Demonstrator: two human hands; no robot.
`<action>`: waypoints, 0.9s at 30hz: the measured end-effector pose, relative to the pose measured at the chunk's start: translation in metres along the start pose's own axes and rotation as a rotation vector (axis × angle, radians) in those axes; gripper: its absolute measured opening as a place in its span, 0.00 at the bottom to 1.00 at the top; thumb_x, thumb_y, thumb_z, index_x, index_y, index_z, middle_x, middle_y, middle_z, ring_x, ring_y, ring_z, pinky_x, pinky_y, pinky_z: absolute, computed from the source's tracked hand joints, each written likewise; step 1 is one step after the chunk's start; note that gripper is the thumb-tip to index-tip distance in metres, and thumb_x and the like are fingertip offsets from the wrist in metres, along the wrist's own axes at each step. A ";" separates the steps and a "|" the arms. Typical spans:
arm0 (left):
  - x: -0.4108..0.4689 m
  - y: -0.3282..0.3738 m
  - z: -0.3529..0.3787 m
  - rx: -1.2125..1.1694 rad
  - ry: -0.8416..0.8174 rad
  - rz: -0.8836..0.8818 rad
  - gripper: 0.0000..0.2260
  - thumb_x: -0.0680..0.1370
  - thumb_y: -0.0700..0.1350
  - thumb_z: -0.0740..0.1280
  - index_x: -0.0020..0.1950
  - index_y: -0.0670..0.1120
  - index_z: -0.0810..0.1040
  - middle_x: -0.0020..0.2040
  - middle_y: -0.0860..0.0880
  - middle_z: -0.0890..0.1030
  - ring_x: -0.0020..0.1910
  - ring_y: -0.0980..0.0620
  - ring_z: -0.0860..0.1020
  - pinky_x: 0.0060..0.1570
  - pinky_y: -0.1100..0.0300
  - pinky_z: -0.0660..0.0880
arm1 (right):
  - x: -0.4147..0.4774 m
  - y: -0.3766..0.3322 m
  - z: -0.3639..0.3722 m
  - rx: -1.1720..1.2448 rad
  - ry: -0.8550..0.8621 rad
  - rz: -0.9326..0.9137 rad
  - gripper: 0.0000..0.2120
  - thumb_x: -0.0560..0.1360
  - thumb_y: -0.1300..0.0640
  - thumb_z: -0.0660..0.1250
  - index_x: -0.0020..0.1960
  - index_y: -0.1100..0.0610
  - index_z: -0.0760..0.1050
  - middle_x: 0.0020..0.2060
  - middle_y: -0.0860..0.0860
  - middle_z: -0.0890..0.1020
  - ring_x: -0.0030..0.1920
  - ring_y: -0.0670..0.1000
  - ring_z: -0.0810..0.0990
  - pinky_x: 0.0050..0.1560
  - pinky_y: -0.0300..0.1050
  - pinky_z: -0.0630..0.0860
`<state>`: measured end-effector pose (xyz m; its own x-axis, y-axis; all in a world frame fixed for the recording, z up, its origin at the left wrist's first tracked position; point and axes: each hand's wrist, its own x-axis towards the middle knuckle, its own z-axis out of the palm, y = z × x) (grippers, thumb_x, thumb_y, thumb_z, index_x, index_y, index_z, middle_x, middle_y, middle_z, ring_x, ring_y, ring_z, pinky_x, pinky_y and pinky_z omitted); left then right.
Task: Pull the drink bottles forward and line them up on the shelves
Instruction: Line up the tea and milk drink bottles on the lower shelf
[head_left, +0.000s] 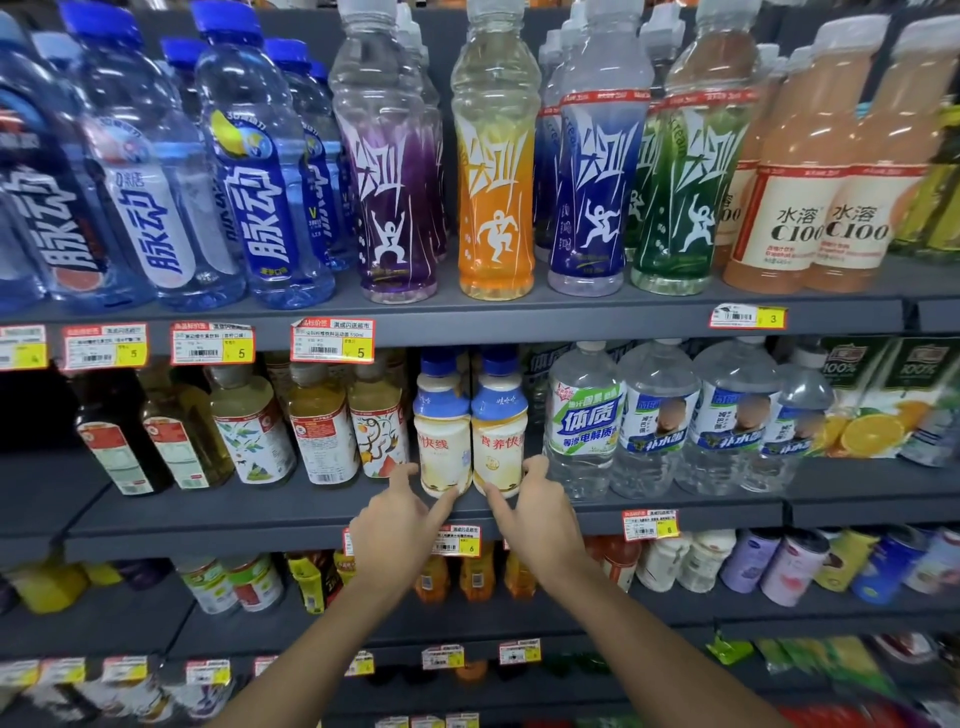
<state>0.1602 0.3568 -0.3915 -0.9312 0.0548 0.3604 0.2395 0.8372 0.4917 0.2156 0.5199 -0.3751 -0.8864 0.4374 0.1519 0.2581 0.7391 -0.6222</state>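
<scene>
Two pale bottles with blue caps stand upright on the middle shelf (260, 514), long axes vertical, caps up, red-lettered labels facing outward. The left cream bottle (442, 452) and the right cream bottle (500, 447) are side by side, touching or nearly so, near the shelf's front edge. More bottles of the same kind stand in rows behind them. To their left is a row of tea bottles (322, 431); to their right are clear water bottles (587, 426), the nearest just beside the right cream bottle.

Both forearms rise from the bottom of the view and converge toward the pair.

- **Left hand:** The left hand (400, 514) is at the base of the left cream bottle, backs of the knuckles toward the camera. One finger reaches up along the bottle's left side and the thumb touches its lower front, so the base is pinched between them.
- **Right hand:** The right hand (540, 514) mirrors it on the right cream bottle, with a finger against the bottle's right side and the thumb at the bottom front edge, holding the base narrowly.

A price tag (460, 540) on the shelf lip sits just below, between the two wrists. Above, the top shelf (519, 317) carries tall sports-drink bottles (496, 171), all upright.
</scene>
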 end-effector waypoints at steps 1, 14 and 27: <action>0.004 -0.001 -0.001 -0.007 -0.040 0.005 0.32 0.74 0.70 0.63 0.70 0.50 0.69 0.35 0.57 0.82 0.42 0.56 0.82 0.36 0.58 0.74 | 0.000 0.000 0.000 -0.010 -0.001 0.006 0.23 0.79 0.42 0.65 0.65 0.55 0.62 0.51 0.56 0.83 0.49 0.56 0.84 0.46 0.52 0.82; 0.014 0.003 0.000 -0.015 -0.147 -0.003 0.32 0.70 0.73 0.64 0.63 0.52 0.68 0.49 0.54 0.82 0.52 0.50 0.81 0.45 0.52 0.77 | 0.003 -0.002 0.001 -0.072 -0.013 0.016 0.24 0.78 0.41 0.67 0.61 0.58 0.68 0.52 0.58 0.83 0.53 0.59 0.82 0.48 0.51 0.80; 0.036 -0.016 -0.002 0.002 -0.310 0.136 0.33 0.68 0.68 0.72 0.65 0.53 0.68 0.58 0.54 0.80 0.56 0.50 0.79 0.49 0.51 0.78 | 0.009 0.002 0.001 -0.033 -0.065 0.014 0.27 0.76 0.47 0.73 0.66 0.54 0.63 0.59 0.55 0.81 0.59 0.58 0.81 0.56 0.53 0.79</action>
<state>0.1230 0.3442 -0.3852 -0.9301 0.3284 0.1643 0.3669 0.8118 0.4542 0.2075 0.5250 -0.3761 -0.9055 0.4141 0.0927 0.2818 0.7501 -0.5983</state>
